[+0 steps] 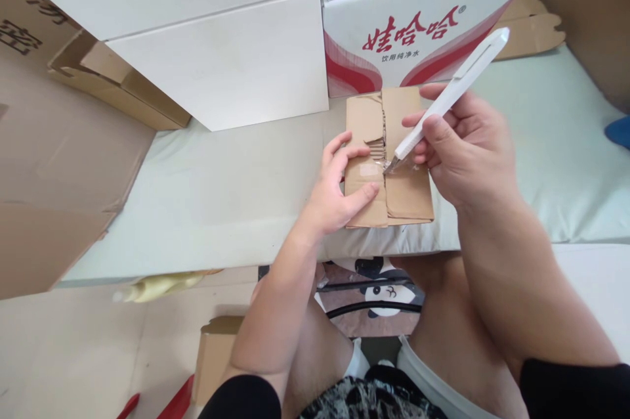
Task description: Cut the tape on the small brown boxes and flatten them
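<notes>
A small brown cardboard box [408, 192] lies on the pale green surface, its top flaps meeting at a centre seam with clear tape and a torn patch. My left hand [337, 192] rests on the box's left flap with fingers spread, steadying nothing between them. My right hand [467, 150] is closed around a white utility knife [455, 87]. The knife slants down to the left, and its blade tip is at the seam near the tape, between my two hands.
Behind the small box stand white boxes [236, 64] and a white carton with red print [394, 44]. Large brown cartons [63, 163] are at the left, another [585, 12] at the right. A blue object [618, 132] shows at the right edge. Below lies an open brown box [214, 356].
</notes>
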Demonstrator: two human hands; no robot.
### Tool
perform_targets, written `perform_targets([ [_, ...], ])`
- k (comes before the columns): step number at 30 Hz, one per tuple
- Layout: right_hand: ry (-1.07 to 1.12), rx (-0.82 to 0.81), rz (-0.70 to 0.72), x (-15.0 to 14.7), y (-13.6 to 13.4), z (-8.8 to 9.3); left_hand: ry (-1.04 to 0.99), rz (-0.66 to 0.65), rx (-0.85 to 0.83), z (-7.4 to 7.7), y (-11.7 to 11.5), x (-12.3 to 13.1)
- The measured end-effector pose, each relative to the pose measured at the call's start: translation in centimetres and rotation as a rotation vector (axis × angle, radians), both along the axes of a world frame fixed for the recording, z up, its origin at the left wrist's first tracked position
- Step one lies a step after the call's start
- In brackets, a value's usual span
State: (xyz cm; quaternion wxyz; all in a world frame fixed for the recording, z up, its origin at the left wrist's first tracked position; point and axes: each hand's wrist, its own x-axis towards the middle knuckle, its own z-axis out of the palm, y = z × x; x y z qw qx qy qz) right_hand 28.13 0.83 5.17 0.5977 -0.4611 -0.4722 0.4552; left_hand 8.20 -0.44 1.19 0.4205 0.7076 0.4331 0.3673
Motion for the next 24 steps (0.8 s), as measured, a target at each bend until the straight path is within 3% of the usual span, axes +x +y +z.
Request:
perform_targets([
  [15, -0.137, 0.063, 0.040, 0.47, 0.29, -0.71, -0.040, -0.013, 0.047, -0.48, 0.20, -0.06],
  [24, -0.086, 0.091, 0.005, 0.03, 0.26, -0.75, -0.016, 0.000, 0.050, -0.49, 0.11, 0.00],
])
